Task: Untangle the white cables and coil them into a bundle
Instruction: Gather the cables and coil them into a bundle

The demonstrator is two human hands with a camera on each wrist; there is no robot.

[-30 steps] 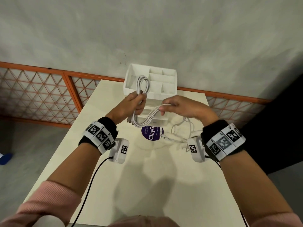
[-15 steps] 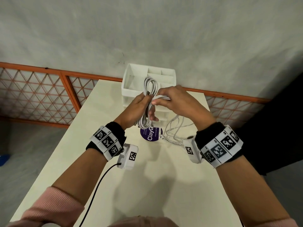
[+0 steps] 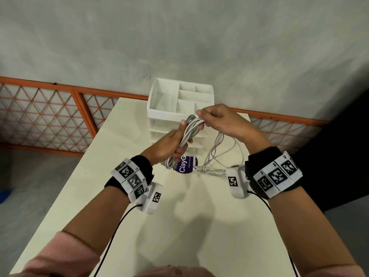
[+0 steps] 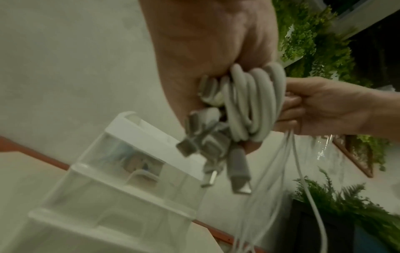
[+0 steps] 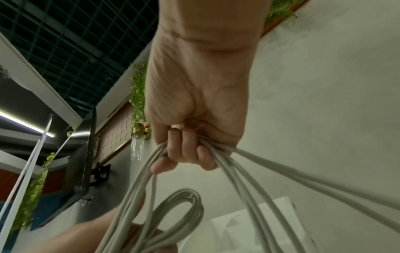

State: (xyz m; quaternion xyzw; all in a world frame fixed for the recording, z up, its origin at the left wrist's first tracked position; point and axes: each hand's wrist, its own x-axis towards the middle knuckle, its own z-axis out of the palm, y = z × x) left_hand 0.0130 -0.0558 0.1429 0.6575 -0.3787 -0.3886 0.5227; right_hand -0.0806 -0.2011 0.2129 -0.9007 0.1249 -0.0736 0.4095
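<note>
My left hand grips a coil of white cables above the table, in front of the organiser. In the left wrist view the coil shows several loops, with several plugs dangling under the palm. My right hand pinches several strands at the top of the coil; its curled fingers hold them in the right wrist view. Loose cable hangs from the right hand down to the table and lies there in a tangle.
A white drawer organiser with open top compartments stands at the table's far edge. A purple round label lies on the cream table under the hands. An orange lattice railing runs behind the table.
The right hand has carried its strands up and over to the top of the coil in the left hand, adding a loop. Less loose cable lies on the table.
</note>
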